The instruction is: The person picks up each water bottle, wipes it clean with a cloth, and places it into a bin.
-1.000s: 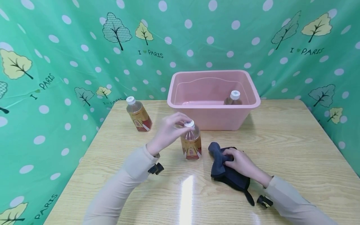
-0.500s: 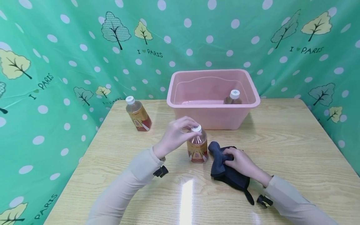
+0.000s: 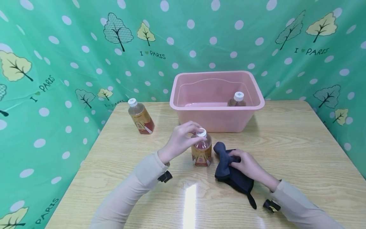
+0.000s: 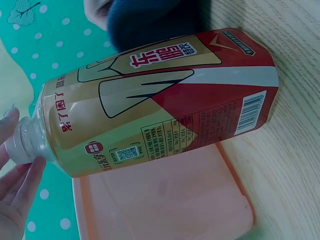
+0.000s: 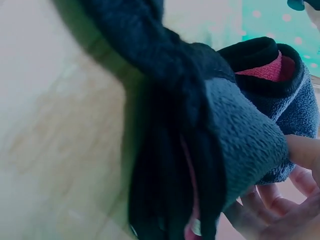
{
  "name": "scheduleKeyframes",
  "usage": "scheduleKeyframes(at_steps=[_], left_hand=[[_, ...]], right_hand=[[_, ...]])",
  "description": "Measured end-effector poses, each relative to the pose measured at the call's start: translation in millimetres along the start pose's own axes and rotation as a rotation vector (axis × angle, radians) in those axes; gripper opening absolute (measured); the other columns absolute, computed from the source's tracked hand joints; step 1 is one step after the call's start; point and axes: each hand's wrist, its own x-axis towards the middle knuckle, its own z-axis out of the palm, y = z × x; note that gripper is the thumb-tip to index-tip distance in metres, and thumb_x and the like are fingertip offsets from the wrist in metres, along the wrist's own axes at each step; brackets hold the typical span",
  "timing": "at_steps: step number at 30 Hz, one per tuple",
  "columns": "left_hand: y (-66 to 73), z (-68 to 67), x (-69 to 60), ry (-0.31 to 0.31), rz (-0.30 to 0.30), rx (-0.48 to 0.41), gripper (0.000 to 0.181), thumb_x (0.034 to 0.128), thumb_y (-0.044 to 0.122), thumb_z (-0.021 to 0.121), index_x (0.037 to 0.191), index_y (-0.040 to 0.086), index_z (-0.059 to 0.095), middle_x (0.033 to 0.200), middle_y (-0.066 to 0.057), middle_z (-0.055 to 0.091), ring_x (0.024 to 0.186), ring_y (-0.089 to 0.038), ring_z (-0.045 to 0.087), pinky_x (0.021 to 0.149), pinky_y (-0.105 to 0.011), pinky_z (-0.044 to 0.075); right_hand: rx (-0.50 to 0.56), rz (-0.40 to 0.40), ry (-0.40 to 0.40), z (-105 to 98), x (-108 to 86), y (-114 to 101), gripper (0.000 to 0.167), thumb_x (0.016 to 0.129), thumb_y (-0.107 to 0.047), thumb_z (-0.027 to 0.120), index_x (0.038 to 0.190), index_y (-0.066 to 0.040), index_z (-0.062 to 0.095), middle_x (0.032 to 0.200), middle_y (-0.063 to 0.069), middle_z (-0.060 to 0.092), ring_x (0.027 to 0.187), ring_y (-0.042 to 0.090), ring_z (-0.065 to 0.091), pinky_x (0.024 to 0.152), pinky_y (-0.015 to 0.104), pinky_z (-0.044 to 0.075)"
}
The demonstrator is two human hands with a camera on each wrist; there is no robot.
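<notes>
Green polka-dotted cloth (image 3: 213, 55) is hanging behind one pale wooden table (image 3: 297, 140), and two hands are working over it, apart from each other. The left hand (image 3: 180, 140) is pinching the first of three bottles (image 3: 201, 156) around its white cap (image 3: 201, 133) and neck, thumb on one side and fingers on the other. Whether that bottle's base is touching the wood, I cannot tell.

Taking this bottle as the centre of a dial in the head view, one pink tub (image 3: 211, 120) is sitting between twelve and one o'clock. The second bottle (image 3: 239, 96) is showing its cap and shoulder inside the tub, at one o'clock. The third bottle (image 3: 141, 121) is standing on the table at ten o'clock.

Just beside the pinched bottle, at four o'clock, one dark fleece piece (image 3: 235, 181) is lying on the table (its lining, glimpsed from the right wrist, is showing pink). The right hand (image 3: 248, 167) is pinching a fold of it between thumb and fingers. Two light sleeves (image 3: 134, 184) are coming in, from eight and four o'clock.
</notes>
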Motion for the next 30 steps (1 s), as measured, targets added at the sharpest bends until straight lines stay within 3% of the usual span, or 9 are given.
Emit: scheduleKeyframes(at_steps=[6,13,20,30], left_hand=[[-0.5,0.8,-1.6,0.004,-0.009,0.034,0.017,0.0685,0.010,0.074,0.077,-0.001,0.065,0.083,-0.009,0.062,0.070,-0.013,0.061,0.065,-0.013,0.049],[0.9,0.9,-0.7,0.002,-0.008,0.042,0.018,0.0686,0.010,0.074,0.078,-0.001,0.065,0.084,-0.009,0.062,0.071,-0.013,0.061,0.067,-0.011,0.047],[1.0,1.1,-0.8,-0.003,-0.008,0.057,0.018,0.0690,0.011,0.074,0.080,0.000,0.065,0.084,-0.008,0.062,0.070,-0.012,0.061,0.065,-0.012,0.048],[1.5,1.5,-1.5,-0.008,-0.028,0.066,0.018,0.0683,0.011,0.075,0.078,-0.001,0.065,0.084,-0.008,0.062,0.070,-0.011,0.061,0.063,-0.016,0.050]], right_hand=[[0.006,-0.056,0.082,-4.8,2.4,-5.3,0.021,0.069,0.010,0.067,0.087,0.000,0.064,0.089,0.010,0.062,0.085,0.022,0.058,0.073,0.034,0.049],[0.039,-0.152,0.140,-15.4,9.7,-18.2,0.017,0.070,0.007,0.068,0.083,-0.004,0.064,0.085,0.006,0.063,0.081,0.011,0.056,0.068,0.028,0.049],[0.027,-0.173,0.164,-22.0,17.2,-32.6,0.017,0.071,0.007,0.067,0.084,-0.003,0.065,0.085,0.006,0.062,0.080,0.016,0.057,0.068,0.030,0.050],[0.060,-0.177,0.159,-27.5,28.2,-45.9,0.015,0.074,0.006,0.066,0.083,-0.004,0.064,0.082,0.003,0.059,0.075,0.008,0.052,0.064,0.030,0.051]])
